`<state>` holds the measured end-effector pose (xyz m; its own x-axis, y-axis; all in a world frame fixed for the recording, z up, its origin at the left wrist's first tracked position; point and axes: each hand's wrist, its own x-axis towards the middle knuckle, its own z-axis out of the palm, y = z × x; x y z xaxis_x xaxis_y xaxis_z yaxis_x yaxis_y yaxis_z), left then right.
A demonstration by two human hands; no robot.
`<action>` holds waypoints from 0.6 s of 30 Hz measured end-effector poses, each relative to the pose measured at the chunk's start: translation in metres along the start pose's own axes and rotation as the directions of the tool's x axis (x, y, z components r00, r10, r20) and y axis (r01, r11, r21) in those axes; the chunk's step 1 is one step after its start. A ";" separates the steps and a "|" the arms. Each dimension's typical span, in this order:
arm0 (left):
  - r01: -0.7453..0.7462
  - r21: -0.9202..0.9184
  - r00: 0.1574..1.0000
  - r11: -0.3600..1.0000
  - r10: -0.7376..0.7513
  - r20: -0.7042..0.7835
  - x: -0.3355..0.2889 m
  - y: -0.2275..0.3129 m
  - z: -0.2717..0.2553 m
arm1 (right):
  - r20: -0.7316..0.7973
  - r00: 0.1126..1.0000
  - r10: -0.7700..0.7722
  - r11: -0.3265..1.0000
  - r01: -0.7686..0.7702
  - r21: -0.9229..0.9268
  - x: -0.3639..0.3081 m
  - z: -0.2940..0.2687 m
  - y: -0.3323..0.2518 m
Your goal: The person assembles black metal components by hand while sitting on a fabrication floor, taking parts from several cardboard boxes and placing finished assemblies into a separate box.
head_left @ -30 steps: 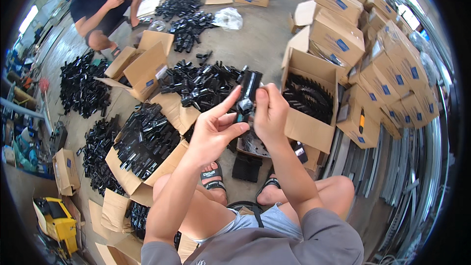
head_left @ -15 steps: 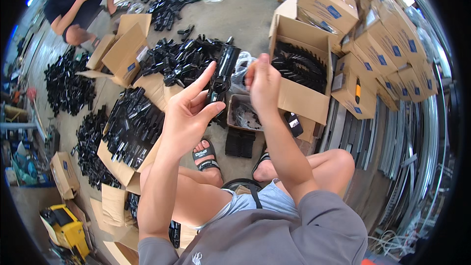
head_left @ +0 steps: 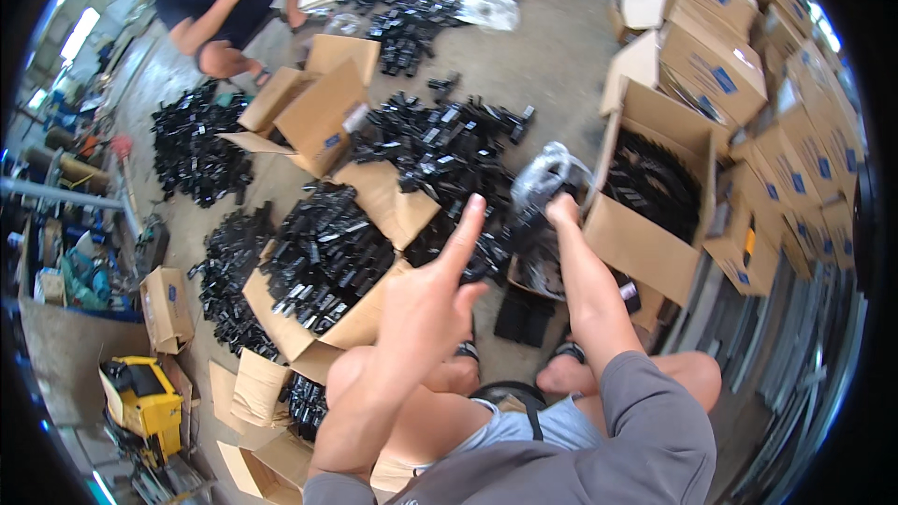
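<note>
My left hand (head_left: 426, 304) is raised in front of the loose black parts, its index finger stretched out and its thumb apart; I see nothing held in it, though its other fingers are hidden. My right hand (head_left: 563, 209) reaches forward to the right, fingers closed round the end of a dark black part (head_left: 531, 226); blur hides its exact shape. The part is over a small box (head_left: 538, 292) with clear plastic in it, beside a crumpled clear plastic bag (head_left: 547, 171). Past my left hand spreads a pile of black parts (head_left: 435, 145).
An open carton (head_left: 636, 243) of black parts stands on the right, with stacked cartons (head_left: 716, 65) behind. Another open carton (head_left: 281, 313) heaped with black parts is on the left. A co-worker (head_left: 220, 14) squats at the far left. Metal strips (head_left: 748, 337) lie right.
The black part has left my left hand, and my right hand has moved forward and down onto a black part by the small box. The view has swung left.
</note>
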<state>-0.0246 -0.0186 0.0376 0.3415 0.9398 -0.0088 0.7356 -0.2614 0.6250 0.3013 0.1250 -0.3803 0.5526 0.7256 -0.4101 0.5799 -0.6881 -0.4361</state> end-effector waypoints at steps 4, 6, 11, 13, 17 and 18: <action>0.056 -0.014 0.998 0.998 -0.056 0.034 0.008 -0.007 -0.002 | 0.064 0.997 0.046 0.989 -0.037 -0.141 0.014 0.008 0.004; 0.099 -0.026 0.995 0.995 -0.098 0.032 0.010 -0.012 -0.003 | 0.134 0.990 -0.032 0.983 0.056 -0.173 0.002 0.010 -0.009; 0.032 -0.028 0.999 0.999 -0.032 -0.028 0.014 -0.021 -0.008 | 0.146 0.988 -0.040 0.971 0.073 -0.228 0.020 0.013 0.004; -0.025 -0.055 0.999 0.998 0.023 -0.037 0.014 -0.017 -0.008 | 0.191 0.981 -0.027 0.968 0.073 -0.239 0.053 0.000 0.032; 0.110 -0.026 0.994 0.994 -0.110 -0.012 0.009 -0.016 -0.011 | 0.131 0.987 0.099 0.988 -0.081 -0.134 0.031 0.007 0.009; 0.062 -0.030 0.998 0.998 -0.062 -0.004 0.011 -0.011 -0.013 | 0.071 0.986 0.151 0.985 -0.144 -0.092 0.037 -0.011 0.019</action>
<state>-0.0366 -0.0024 0.0411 0.2924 0.9553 -0.0444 0.7377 -0.1958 0.6462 0.3394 0.1384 -0.3956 0.5902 0.6116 -0.5268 0.5468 -0.7830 -0.2965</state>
